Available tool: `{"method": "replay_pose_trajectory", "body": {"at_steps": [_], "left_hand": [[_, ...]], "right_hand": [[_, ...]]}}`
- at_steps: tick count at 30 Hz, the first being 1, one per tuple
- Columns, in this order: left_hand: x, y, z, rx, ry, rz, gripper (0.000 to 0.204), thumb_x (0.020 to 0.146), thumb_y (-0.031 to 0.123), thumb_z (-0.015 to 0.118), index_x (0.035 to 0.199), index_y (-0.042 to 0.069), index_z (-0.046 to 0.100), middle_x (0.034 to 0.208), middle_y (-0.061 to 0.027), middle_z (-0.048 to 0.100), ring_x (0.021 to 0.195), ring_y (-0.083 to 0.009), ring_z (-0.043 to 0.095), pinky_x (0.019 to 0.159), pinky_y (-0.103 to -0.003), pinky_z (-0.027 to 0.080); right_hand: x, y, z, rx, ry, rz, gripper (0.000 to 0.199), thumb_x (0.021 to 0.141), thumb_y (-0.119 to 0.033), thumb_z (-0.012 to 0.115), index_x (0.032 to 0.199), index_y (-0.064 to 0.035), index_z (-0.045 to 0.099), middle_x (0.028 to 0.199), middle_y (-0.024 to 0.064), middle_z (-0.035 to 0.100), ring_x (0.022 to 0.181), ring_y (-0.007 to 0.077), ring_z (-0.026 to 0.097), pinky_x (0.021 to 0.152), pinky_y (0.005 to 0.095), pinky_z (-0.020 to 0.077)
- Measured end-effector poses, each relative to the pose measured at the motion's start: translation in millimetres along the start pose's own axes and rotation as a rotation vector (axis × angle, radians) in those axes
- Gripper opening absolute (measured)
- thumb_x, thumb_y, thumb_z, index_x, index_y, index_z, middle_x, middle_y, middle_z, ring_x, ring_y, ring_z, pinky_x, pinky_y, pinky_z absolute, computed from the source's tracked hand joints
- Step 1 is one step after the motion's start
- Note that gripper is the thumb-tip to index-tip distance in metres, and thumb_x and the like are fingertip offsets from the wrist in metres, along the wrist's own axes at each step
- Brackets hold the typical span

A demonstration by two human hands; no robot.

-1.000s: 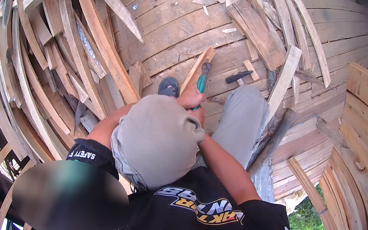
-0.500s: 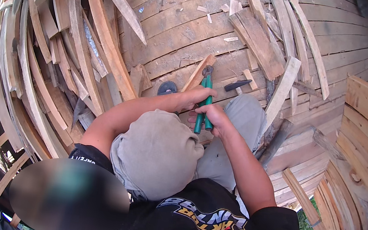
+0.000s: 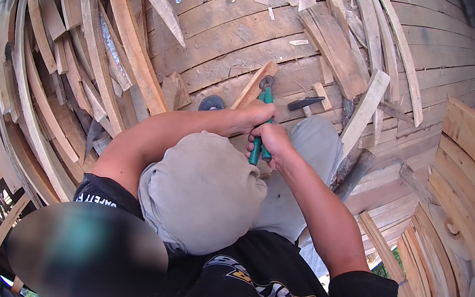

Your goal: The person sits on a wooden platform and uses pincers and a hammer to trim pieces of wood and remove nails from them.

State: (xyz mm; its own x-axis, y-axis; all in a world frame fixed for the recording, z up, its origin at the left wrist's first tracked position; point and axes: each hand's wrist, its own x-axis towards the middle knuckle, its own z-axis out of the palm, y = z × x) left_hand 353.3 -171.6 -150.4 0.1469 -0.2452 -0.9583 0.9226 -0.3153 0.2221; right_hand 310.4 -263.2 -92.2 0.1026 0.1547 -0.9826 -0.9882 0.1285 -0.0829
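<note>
Between my legs I hold a pair of green-handled bolt cutters (image 3: pixel 256 150) with dark metal jaws pointing away from me. My left hand (image 3: pixel 259 115) is closed around the upper part of the handles, just below the jaws. Lower down, my right hand (image 3: pixel 270 140) has its fingers wrapped round the handles, which lie close together. Next to the jaws is a short reddish wood piece (image 3: pixel 253 85); whether the jaws touch it, I cannot tell. A dark toothed disc (image 3: pixel 211 103) lies left of my left wrist. Beyond my right knee rests a dark-headed hammer (image 3: pixel 305 102).
Long curved timbers (image 3: pixel 125 41) are heaped at the left. More boards (image 3: pixel 336 53) lie at the far right on the plank floor (image 3: pixel 223 31), among chips and offcuts. A curved plank wall with ribs (image 3: pixel 464 174) rises at the right.
The bolt cutter handles have come closer together, and my right hand now wraps round them more fully. The whole view has shifted slightly.
</note>
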Motion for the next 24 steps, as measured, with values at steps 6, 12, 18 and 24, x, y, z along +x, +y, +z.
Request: {"method": "replay_pose_trajectory", "body": {"at_steps": [6, 12, 18, 24], "left_hand": [[-7, -1, -6, 0.008, -0.012, -0.008, 0.025, 0.068, 0.016, 0.063, 0.083, -0.004, 0.06, 0.079, -0.0156, 0.061, 0.065, -0.0255, 0.059, 0.052, -0.043, 0.044], [0, -14, -9, 0.083, 0.005, 0.031, 0.025, 0.069, 0.017, 0.064, 0.08, -0.006, 0.062, 0.078, -0.016, 0.062, 0.066, -0.0253, 0.06, 0.056, -0.042, 0.046], [9, -34, -9, 0.224, 0.059, 0.113, 0.028, 0.069, 0.02, 0.066, 0.08, -0.006, 0.063, 0.078, -0.0172, 0.063, 0.068, -0.0254, 0.062, 0.062, -0.041, 0.048], [24, -51, -7, 0.333, 0.139, 0.197, 0.028, 0.068, 0.021, 0.067, 0.076, -0.005, 0.062, 0.076, -0.0158, 0.062, 0.07, -0.0248, 0.062, 0.062, -0.041, 0.048]], "right_hand": [[3, 7, 8, -0.019, 0.039, -0.026, 0.008, 0.082, -0.005, 0.048, 0.078, 0.0006, 0.053, 0.069, 0.0093, 0.054, 0.054, 0.0203, 0.058, 0.046, 0.0383, 0.0536], [9, 20, 17, -0.042, 0.091, -0.075, 0.01, 0.081, -0.005, 0.048, 0.074, 0.0012, 0.052, 0.065, 0.0099, 0.053, 0.052, 0.0215, 0.057, 0.044, 0.0392, 0.0522], [21, 50, 24, -0.097, 0.194, -0.196, 0.01, 0.08, -0.004, 0.049, 0.074, 0.0013, 0.056, 0.066, 0.0092, 0.056, 0.052, 0.0217, 0.058, 0.045, 0.0389, 0.0493], [10, 53, 20, -0.222, 0.188, -0.264, 0.014, 0.079, -0.006, 0.051, 0.081, 0.0023, 0.062, 0.069, 0.0111, 0.062, 0.06, 0.0216, 0.065, 0.05, 0.0372, 0.0486]]}}
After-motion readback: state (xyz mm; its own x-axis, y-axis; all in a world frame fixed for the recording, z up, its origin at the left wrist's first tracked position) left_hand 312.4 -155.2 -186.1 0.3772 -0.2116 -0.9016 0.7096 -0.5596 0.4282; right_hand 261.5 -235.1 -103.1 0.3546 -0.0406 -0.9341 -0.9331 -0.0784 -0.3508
